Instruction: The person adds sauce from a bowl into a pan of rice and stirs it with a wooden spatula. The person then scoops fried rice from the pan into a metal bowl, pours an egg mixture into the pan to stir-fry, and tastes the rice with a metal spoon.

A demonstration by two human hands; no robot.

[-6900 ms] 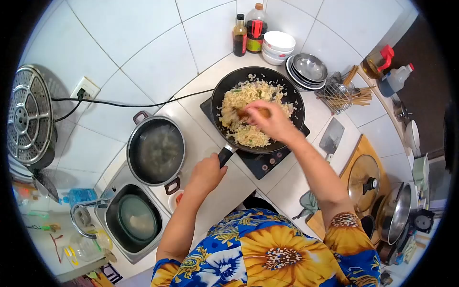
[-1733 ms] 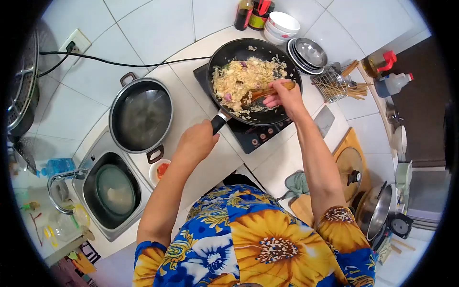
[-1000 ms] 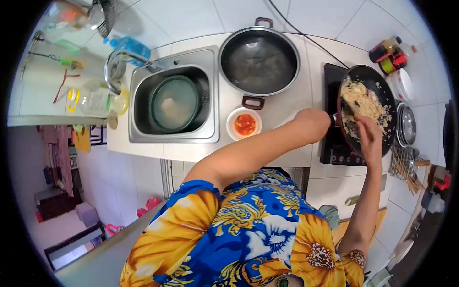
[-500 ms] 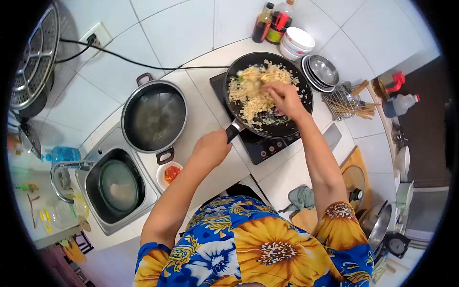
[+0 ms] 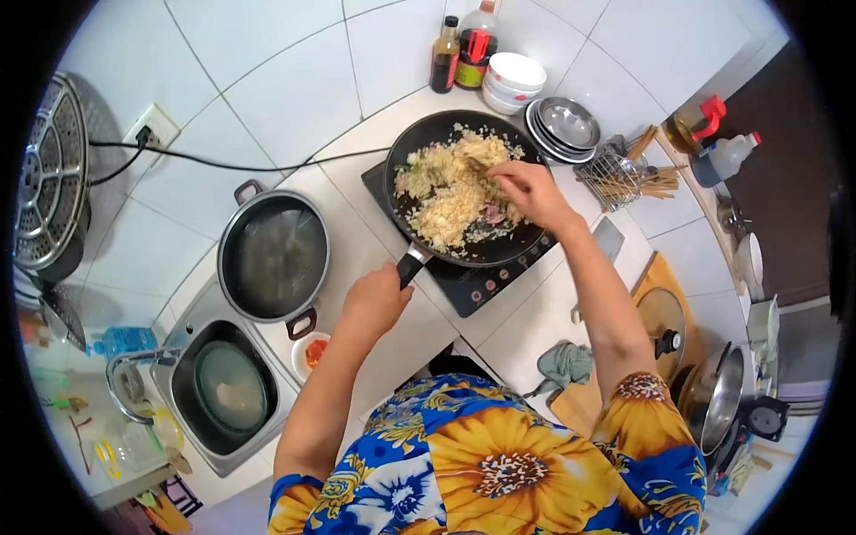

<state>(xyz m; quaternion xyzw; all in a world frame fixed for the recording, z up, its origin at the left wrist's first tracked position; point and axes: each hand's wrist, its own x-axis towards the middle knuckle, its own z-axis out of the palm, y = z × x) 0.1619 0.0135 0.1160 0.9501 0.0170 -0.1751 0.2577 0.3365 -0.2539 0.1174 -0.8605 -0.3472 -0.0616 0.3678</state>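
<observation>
My left hand (image 5: 376, 299) is closed around the black handle (image 5: 412, 264) of a frying pan (image 5: 526, 247), which sits on an induction cooker (image 5: 473, 290). Loose pale-yellow fried rice (image 5: 450, 218) with bits of green and pink covers much of the pan. Over the pan's right side, the fingers of my right hand (image 5: 532, 194) pinch a short stirring utensil (image 5: 477, 166). Its far end is in the rice, and I cannot tell whether it is a spoon or a spatula.
A two-handled pot (image 5: 272, 254) with liquid stands left of the pan, near a small bowl of red food (image 5: 313, 351) and a sink (image 5: 223, 392). Behind are sauce bottles (image 5: 445, 55), white bowls (image 5: 514, 78) and metal bowls (image 5: 569, 125). A cleaver (image 5: 609, 239) lies at right.
The view has shifted, so the pan and bowls appear further left. My right hand has moved rightward across the pan with the utensil, and the rice is spread differently. My left hand keeps the handle.
</observation>
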